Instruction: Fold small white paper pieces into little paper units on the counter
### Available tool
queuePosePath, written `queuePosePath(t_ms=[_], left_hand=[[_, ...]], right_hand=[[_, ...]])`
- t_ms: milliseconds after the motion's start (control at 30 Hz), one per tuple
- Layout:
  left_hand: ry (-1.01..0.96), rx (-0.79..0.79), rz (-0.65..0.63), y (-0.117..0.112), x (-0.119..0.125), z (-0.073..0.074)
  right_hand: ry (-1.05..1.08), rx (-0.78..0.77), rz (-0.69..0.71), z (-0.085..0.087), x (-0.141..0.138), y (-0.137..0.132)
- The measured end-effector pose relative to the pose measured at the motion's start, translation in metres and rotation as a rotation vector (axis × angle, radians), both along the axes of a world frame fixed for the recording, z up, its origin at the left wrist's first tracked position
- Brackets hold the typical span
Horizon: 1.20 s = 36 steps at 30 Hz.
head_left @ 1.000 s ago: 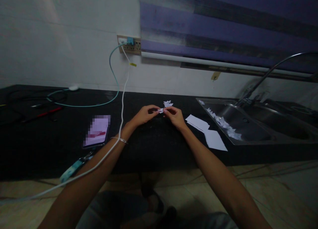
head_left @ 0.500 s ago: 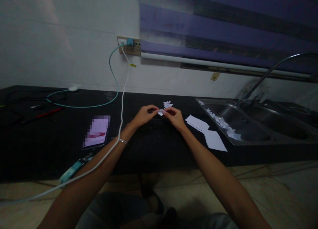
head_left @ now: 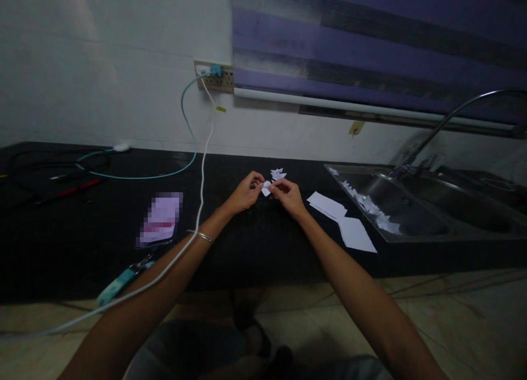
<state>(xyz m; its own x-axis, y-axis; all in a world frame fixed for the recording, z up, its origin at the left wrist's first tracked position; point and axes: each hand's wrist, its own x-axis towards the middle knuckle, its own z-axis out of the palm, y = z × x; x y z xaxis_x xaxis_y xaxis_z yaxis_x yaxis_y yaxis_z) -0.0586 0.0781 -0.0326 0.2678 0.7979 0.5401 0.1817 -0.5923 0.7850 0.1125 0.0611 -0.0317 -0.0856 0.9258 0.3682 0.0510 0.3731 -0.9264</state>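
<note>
A small folded piece of white paper is pinched between my two hands, above the black countertop. My left hand grips its left side with the fingers curled. On the other side, my right hand holds it between thumb and fingers. Just behind my hands lies a little pile of folded paper pieces. White paper sheets rest to the right of my right hand, and another white sheet overlaps them at one corner.
Many folded papers line the left rim of the steel sink, below a curved faucet. At left are a phone and a teal strap. A white cable crosses over my left forearm from the wall socket.
The paper between my hands has turned and shows more of its folded shape. My left hand has rolled, with its fingers now more curled and raised. My right hand has hardly moved.
</note>
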Motion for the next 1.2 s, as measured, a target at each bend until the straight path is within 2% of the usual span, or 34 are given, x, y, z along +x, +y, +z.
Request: queuePosePath(t_ms=[233, 367, 667, 900, 1033, 1200], left_hand=[[0.002, -0.071, -0.076, 0.0, -0.006, 0.004], [-0.004, -0.098, -0.063, 0.0, -0.011, 0.006], [0.04, -0.101, -0.045, -0.001, -0.018, 0.008], [-0.045, -0.143, -0.11, 0.002, -0.014, 0.004], [-0.024, -0.131, -0.135, 0.005, -0.016, 0.003], [-0.006, -0.155, -0.136, 0.002, -0.017, 0.008]], right_hand=[[0.013, 0.036, 0.001, 0.001, 0.0, 0.0], [-0.034, 0.049, -0.027, 0.003, 0.001, -0.002], [0.042, -0.074, -0.003, -0.001, -0.002, -0.002], [0.003, -0.032, -0.035, -0.003, -0.002, -0.002], [0.043, -0.048, -0.031, -0.005, -0.002, -0.001], [-0.01, -0.061, -0.038, -0.004, -0.002, 0.0]])
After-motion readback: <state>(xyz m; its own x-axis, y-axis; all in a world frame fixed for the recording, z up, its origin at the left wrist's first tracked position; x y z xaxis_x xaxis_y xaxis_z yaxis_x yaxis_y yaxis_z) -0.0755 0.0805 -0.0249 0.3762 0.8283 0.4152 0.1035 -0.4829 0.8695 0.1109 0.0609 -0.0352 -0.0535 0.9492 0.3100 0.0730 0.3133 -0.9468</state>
